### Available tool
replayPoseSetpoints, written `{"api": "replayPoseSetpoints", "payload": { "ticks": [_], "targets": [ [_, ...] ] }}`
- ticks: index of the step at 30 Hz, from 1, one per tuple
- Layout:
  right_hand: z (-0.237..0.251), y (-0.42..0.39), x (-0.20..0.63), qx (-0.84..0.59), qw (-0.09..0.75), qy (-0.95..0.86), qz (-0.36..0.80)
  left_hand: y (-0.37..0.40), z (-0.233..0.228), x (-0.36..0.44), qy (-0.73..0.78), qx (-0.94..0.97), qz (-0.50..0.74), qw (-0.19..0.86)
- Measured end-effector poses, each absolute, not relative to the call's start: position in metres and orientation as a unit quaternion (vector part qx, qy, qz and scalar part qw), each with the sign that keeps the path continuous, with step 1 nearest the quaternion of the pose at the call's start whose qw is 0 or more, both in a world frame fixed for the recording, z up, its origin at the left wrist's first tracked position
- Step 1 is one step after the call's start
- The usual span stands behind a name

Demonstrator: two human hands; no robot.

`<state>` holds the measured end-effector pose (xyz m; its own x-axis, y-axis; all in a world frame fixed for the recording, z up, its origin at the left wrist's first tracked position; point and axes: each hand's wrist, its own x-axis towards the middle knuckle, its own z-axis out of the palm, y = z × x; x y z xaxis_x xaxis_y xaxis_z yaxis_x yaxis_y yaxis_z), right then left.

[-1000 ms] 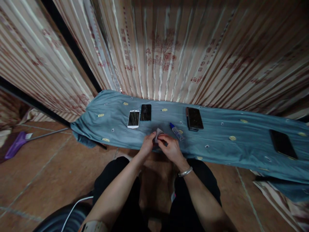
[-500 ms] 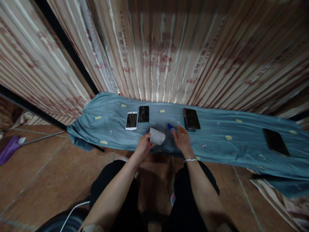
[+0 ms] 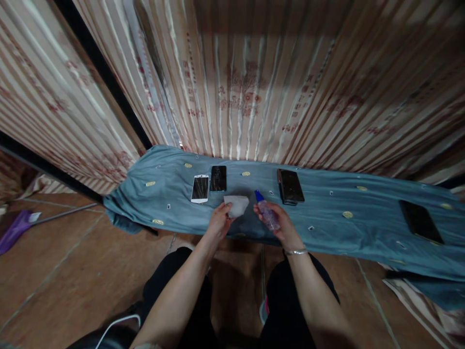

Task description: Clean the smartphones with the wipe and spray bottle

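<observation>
Bench [image 3: 321,211], draped in blue patterned cloth. Over its front edge, left of centre, are the left hand [image 3: 219,220] and right hand [image 3: 286,229], fingers of both grasping. Dark device [image 3: 421,222] lies flat toward the right end. Dark stack [image 3: 291,186], phones or cases, too dim to say, sits nearer the back edge. Black phone [image 3: 218,179] and white-framed phone [image 3: 200,188] lie side by side toward the left end. Right fingers wrap a blue-capped bottle [image 3: 268,215], tilted; left fingers pinch a pale sheet [image 3: 238,206], apart from it. Step judged in hand: readying bottle and sheet. Next move calls for a steady sheet and controlled cap direction.
</observation>
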<state>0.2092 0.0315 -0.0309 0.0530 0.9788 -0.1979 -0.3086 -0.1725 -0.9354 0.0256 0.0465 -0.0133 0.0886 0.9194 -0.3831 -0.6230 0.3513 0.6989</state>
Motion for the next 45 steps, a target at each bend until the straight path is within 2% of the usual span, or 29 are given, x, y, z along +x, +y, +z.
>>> {"api": "replayPoseSetpoints", "payload": {
  "ticks": [5, 11, 17, 23, 25, 33, 45],
  "targets": [
    [0.002, 0.014, 0.195, -0.377, 0.527, -0.294, 0.703, 0.051, -0.011, 0.032, 0.412, 0.174, 0.541, 0.713],
    [0.023, 0.015, 0.192, -0.36, 0.539, -0.309, 0.696, 0.054, -0.011, 0.04, 0.366, 0.185, 0.528, 0.744],
    [0.01, 0.032, 0.196, -0.468, 0.539, -0.383, 0.586, 0.058, -0.015, 0.048, 0.317, 0.222, 0.534, 0.752],
    [-0.007, 0.025, 0.199, -0.579, 0.453, -0.584, 0.345, 0.065, -0.02, 0.05, 0.352, 0.208, 0.532, 0.741],
    [-0.009, 0.018, 0.198, -0.586, 0.414, -0.63, 0.297, 0.066, -0.02, 0.051, 0.361, 0.204, 0.517, 0.749],
    [-0.015, 0.019, 0.197, -0.6, 0.349, -0.676, 0.246, 0.062, -0.019, 0.065, 0.372, 0.213, 0.5, 0.753],
    [-0.023, 0.02, 0.202, -0.595, 0.363, -0.681, 0.226, 0.062, -0.027, 0.072, 0.372, 0.236, 0.487, 0.754]
  ]
}}
